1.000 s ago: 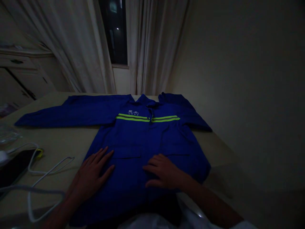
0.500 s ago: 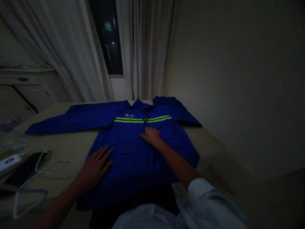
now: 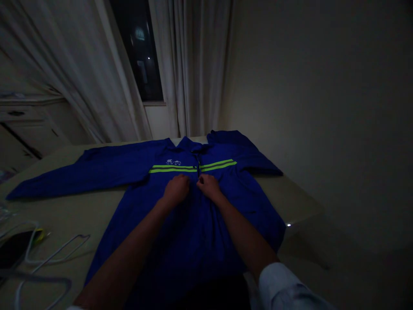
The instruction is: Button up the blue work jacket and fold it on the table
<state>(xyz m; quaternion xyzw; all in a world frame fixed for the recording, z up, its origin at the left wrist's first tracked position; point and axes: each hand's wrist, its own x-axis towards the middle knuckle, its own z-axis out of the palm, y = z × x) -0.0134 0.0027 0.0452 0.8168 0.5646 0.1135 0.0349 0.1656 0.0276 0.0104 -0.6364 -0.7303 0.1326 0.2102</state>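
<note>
A blue work jacket (image 3: 193, 232) lies spread face up on the table, sleeves out to both sides, with yellow-green striped bands across its chest and a small white print above them. My right hand (image 3: 209, 186) pinches the jacket's front edge just below the stripes, at the centre opening. Close beside it on the left, my left hand (image 3: 177, 189) is closed on the cloth of the other front panel. The fingertips of both hands are partly hidden, and the dim light hides fine details such as a zip or buttons.
White wire hangers (image 3: 58, 258) and a dark flat object (image 3: 16, 247) lie on the table (image 3: 106, 211) at the left. The table's right corner juts out beside the wall (image 3: 306, 107). Curtains (image 3: 200, 64) hang behind, with a cabinet (image 3: 29, 125) at far left.
My left hand has left its flat position on the jacket's lower left and moved up to the centre front, closing there. My right hand stays near the opening, now pinching. The view has shifted closer.
</note>
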